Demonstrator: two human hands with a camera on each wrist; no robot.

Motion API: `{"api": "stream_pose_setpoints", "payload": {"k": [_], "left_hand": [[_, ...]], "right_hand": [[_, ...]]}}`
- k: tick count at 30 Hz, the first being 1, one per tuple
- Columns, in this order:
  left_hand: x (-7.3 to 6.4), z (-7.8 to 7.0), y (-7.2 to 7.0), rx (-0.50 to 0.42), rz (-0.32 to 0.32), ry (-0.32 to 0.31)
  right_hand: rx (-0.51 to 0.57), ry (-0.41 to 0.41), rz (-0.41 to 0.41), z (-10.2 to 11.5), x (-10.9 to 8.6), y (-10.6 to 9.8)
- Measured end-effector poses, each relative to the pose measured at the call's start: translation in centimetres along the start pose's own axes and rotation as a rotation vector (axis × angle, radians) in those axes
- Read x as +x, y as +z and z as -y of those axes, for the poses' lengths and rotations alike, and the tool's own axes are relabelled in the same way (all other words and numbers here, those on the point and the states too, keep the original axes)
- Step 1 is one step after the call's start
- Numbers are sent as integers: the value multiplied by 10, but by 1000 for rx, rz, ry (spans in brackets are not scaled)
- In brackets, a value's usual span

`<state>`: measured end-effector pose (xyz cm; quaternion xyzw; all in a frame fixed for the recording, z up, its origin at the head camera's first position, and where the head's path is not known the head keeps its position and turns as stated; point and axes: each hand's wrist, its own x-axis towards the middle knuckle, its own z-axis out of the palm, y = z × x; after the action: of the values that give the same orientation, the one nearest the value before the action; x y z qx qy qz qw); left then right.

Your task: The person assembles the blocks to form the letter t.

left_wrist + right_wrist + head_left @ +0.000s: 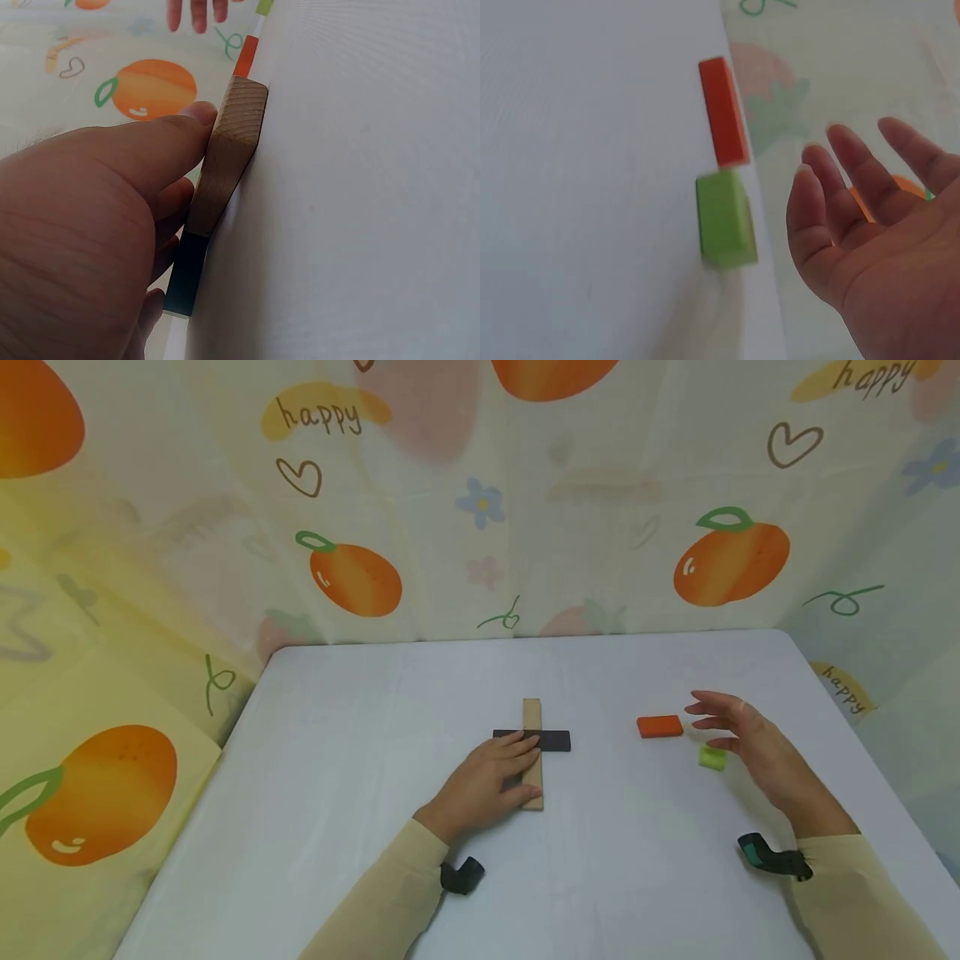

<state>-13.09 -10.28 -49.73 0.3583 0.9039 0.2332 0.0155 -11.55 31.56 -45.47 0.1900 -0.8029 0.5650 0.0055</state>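
Note:
A plain wooden strip [532,714] and a black strip [555,741] form a cross on the white table. My left hand [483,781] rests on them, its fingertips on the black strip and its thumb by the near end of the wooden one. In the left wrist view the thumb tip touches the top of the wooden strip [229,161], with the black strip [187,277] beyond it. My right hand [757,747] hovers with parted fingers and holds nothing. Close by it lie a green block [724,217] and an orange-red block [724,112].
The white table [337,777] ends at the back against a hanging cloth [562,560] printed with oranges. More of this cloth hangs at both sides. A black wrist-camera mount [461,875] sits at the left cuff, another mount [772,857] at the right.

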Motion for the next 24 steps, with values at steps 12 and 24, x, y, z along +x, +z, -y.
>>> {"api": "stream_pose_setpoints", "payload": {"k": [12, 24], "left_hand": [[0, -1, 1, 0, -8, 5], [1, -1, -1, -5, -7, 1]], "right_hand": [[-138, 151, -42, -25, -22, -14], [-308, 230, 9, -46, -30, -17]]}}
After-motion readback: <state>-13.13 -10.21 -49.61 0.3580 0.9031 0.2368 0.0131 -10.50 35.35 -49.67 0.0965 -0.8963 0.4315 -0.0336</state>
